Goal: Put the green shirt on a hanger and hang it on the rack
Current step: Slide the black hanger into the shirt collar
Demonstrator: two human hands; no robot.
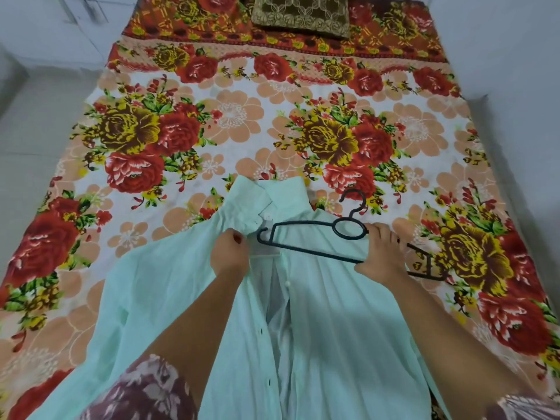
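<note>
A pale green button shirt (327,313) lies front-up on the bed, collar away from me, its front partly open. My left hand (228,257) grips the left front panel just below the collar and lifts the cloth. A black hanger (306,242) lies across the shirt's upper chest, hook pointing away. My right hand (383,256) holds the hanger near its neck ring. The hanger's left end sits at the collar opening; its right end sticks out past my hand over the sheet. No rack is in view.
The bed is covered by a floral sheet (230,122) in red, yellow and peach. A brown patterned pillow (300,13) lies at the far end. Pale floor (39,110) runs along the left side, a white wall on the right.
</note>
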